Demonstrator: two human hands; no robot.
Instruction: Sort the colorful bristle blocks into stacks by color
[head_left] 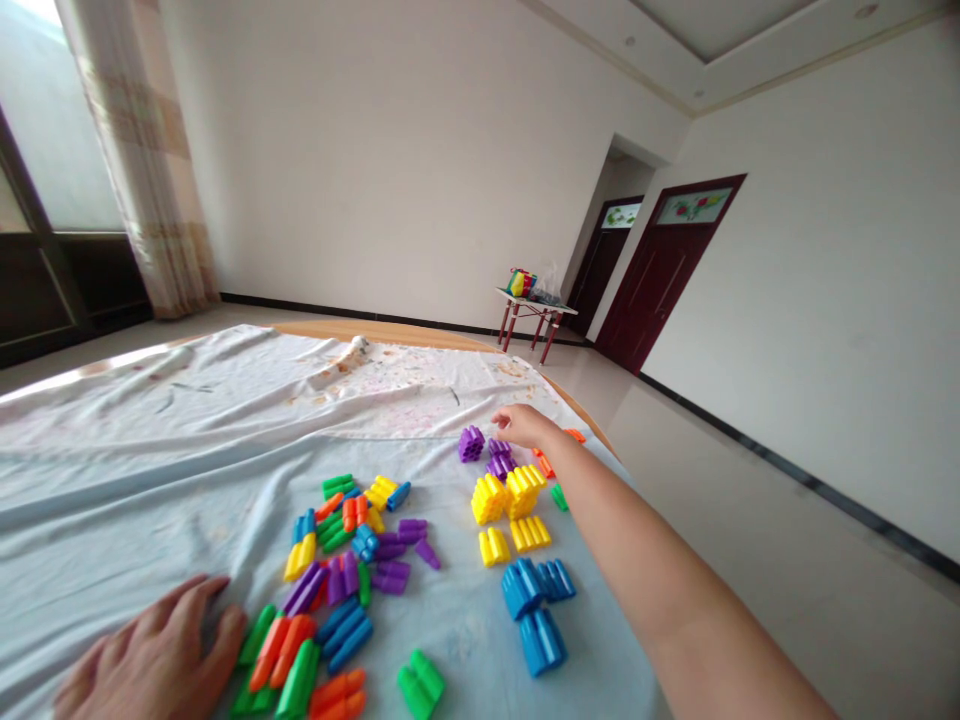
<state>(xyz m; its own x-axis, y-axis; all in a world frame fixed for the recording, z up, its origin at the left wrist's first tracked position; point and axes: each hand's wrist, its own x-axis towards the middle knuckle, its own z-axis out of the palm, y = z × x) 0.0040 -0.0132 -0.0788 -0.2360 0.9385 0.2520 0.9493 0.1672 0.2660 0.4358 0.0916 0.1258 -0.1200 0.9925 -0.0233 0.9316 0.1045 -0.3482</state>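
My left hand (161, 650) lies open, palm down, on the cloth at the lower left. It is beside a loose pile of plastic peg-shaped building blocks; green blocks (259, 635) and orange blocks (281, 650) are nearest its thumb. My right hand (517, 425) reaches across to the far right part of the table with curled fingers. Just below it are joined purple blocks (500, 458), with another purple cluster (471, 444) to their left. Whatever the curled fingers hold, if anything, is hidden. Under my forearm's left side stand yellow blocks (489, 498) and blue blocks (523, 588).
A light blue and stained white cloth (247, 400) covers the round table, with raised wrinkles. Orange blocks (544, 463) and a green block (559, 497) lie beside my right forearm. A small side table (536, 303) with a colourful bag stands farther off by the wall.
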